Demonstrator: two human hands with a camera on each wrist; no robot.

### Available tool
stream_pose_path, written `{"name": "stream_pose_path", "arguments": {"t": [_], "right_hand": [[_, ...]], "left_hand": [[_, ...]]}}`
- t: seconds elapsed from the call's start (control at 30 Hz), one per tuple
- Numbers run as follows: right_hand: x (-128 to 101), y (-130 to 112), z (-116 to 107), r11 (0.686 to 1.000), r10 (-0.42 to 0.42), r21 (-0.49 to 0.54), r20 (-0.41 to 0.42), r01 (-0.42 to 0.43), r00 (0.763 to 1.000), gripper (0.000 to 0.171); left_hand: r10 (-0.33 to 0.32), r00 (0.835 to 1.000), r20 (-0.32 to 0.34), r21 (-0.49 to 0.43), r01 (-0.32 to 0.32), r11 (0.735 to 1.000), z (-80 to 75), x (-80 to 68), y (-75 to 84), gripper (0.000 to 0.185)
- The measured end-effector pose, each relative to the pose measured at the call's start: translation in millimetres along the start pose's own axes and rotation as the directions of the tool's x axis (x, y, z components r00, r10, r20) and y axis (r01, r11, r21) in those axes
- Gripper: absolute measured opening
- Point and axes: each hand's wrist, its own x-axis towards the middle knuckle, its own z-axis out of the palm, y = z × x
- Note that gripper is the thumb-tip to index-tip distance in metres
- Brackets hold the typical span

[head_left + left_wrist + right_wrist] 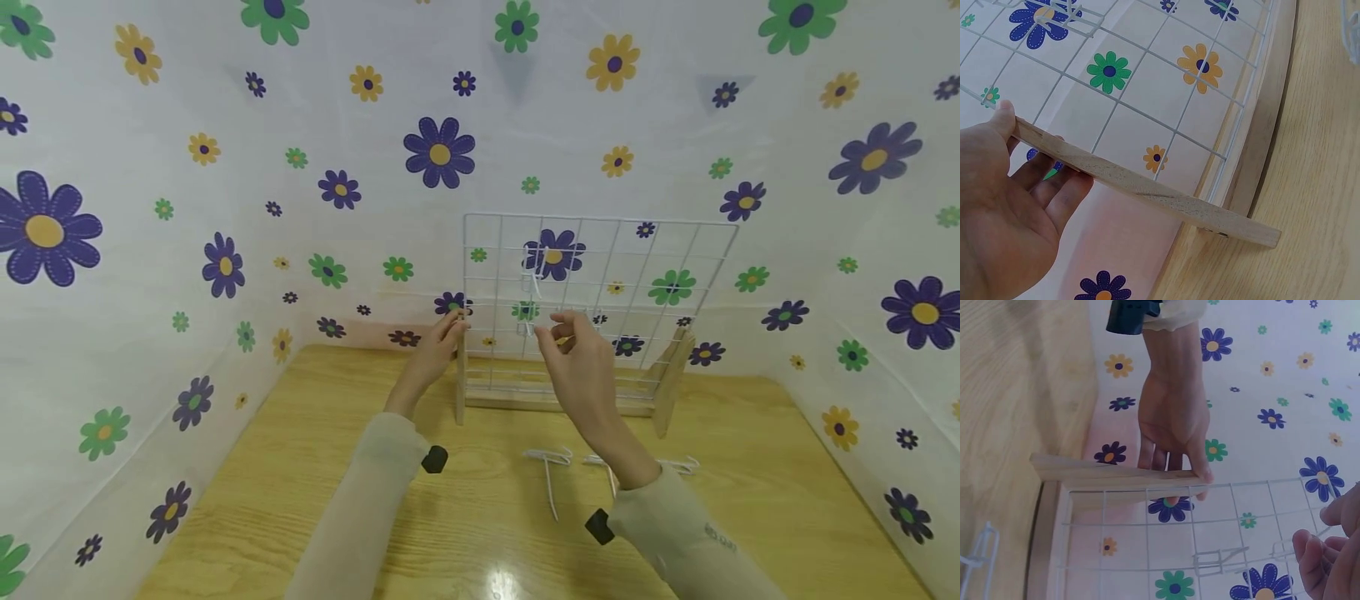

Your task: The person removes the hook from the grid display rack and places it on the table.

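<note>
A white wire grid panel [577, 275] stands in a wooden base with side posts. My left hand [432, 354] grips the upper part of the left wooden post [1141, 187], thumb on one side and fingers on the other. Two white wire hooks hang on the grid, an upper hook [534, 279] and a lower hook [527, 327]. In front of the grid is my right hand [581, 367], its bent thumb and index finger apart, thumb tip right by the lower hook. In the right wrist view, only part of the right hand [1335, 550] shows at the edge.
Several white wire hooks lie on the wooden table: one hook [550, 457] below the grid and another hook [678, 465] partly behind the right forearm. The right wooden post [672, 379] flares at its foot. A flower-patterned sheet [285, 125] surrounds the table.
</note>
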Motion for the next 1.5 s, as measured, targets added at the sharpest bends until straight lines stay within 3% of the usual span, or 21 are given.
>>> {"name": "stream_pose_path", "arguments": {"t": [0.4,1.03,1.5], "right_hand": [[22,-14,10,0.999,-0.021,0.03,0.015,0.02,1.0,0.036],[36,-11,10,0.996,-0.091,-0.003,-0.049,0.091,0.995,0.015],[51,-12,3,0.981,-0.167,0.073,-0.159,0.18,0.973,0.012]], "left_hand": [[-0.007,1.0,-0.022,-0.009,0.006,1.0,0.1,-1.5,-1.5,0.053],[-0.006,1.0,-0.017,-0.007,0.006,1.0,5.0,-2.7,5.0,0.055],[0.021,0.999,-0.028,0.013,-0.021,1.0,3.4,1.4,-2.6,0.054]]}}
